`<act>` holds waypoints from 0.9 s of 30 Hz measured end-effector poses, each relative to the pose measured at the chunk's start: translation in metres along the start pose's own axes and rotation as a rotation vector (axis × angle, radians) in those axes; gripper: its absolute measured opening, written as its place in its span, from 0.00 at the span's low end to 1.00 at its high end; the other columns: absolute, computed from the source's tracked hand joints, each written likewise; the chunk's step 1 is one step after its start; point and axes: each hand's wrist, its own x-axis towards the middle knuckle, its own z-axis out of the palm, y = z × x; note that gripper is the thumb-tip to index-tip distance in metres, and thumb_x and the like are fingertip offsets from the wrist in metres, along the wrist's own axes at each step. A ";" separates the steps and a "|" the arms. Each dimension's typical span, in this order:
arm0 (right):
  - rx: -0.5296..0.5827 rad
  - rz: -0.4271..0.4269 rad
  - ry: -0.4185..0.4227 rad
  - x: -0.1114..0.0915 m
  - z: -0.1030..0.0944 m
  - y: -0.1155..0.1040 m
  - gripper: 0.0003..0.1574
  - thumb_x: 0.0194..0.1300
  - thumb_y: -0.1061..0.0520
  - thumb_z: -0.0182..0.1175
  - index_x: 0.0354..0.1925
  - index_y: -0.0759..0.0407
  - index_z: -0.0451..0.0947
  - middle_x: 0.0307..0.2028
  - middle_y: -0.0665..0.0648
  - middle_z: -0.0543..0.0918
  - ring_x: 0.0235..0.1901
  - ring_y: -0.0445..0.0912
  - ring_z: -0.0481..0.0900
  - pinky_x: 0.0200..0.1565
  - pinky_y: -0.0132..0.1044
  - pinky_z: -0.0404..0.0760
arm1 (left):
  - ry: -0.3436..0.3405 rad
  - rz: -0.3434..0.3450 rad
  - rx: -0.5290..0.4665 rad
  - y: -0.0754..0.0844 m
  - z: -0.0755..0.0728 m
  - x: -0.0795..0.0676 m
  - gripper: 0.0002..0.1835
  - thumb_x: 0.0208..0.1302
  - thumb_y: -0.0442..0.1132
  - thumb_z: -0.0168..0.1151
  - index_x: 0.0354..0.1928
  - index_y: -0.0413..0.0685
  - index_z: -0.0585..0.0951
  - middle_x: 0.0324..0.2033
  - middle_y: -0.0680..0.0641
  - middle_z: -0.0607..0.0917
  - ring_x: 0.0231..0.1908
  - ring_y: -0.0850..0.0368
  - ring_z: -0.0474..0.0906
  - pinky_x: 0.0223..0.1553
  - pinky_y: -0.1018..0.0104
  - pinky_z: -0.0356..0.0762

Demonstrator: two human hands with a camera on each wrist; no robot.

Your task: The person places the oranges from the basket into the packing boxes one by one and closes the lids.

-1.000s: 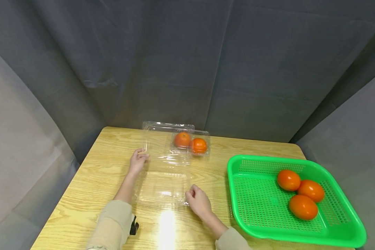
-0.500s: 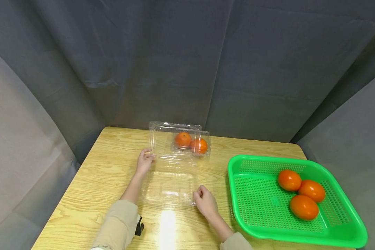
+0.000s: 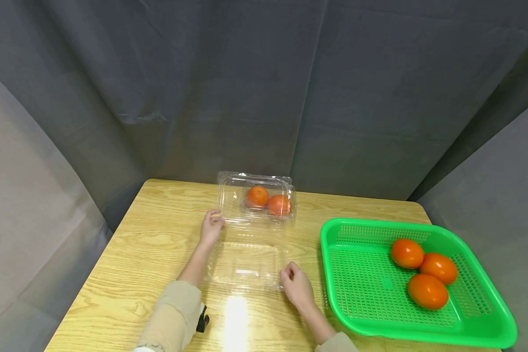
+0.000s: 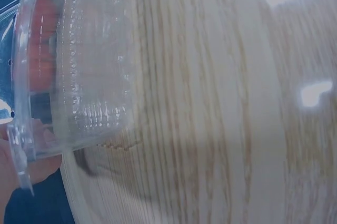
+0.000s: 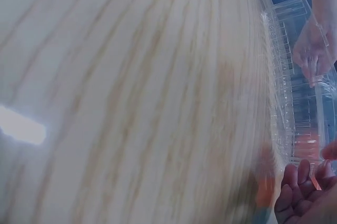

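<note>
An opened clear plastic clamshell container (image 3: 246,264) lies on the wooden table, its lid (image 3: 255,182) raised at the far side. My left hand (image 3: 212,229) pinches its left edge near the hinge; the left wrist view shows thumb and fingers (image 4: 45,166) at the clear rim. At the near right corner, my right hand (image 3: 298,286) grips the edge with curled fingers, seen also in the right wrist view (image 5: 308,195). Behind the lid, and seen through it, a smaller clear container holds two orange-red round fruits (image 3: 257,197).
A green plastic basket (image 3: 334,283) stands at the right with several smooth orange-red fruits (image 3: 428,292) in its right part. Grey curtains (image 3: 229,98) hang behind and beside the table (image 3: 127,254).
Both hands have shifted to the right together with the opened clamshell container. Its lid now overlaps more of the fruits behind it. The basket has stayed put.
</note>
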 end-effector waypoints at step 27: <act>0.028 0.026 0.101 0.001 -0.009 0.018 0.10 0.57 0.61 0.52 0.21 0.57 0.63 0.16 0.49 0.61 0.17 0.42 0.61 0.21 0.32 0.60 | -0.002 0.005 0.014 0.002 0.025 -0.002 0.20 0.65 0.30 0.48 0.58 0.35 0.64 0.43 0.35 0.75 0.45 0.36 0.73 0.48 0.51 0.72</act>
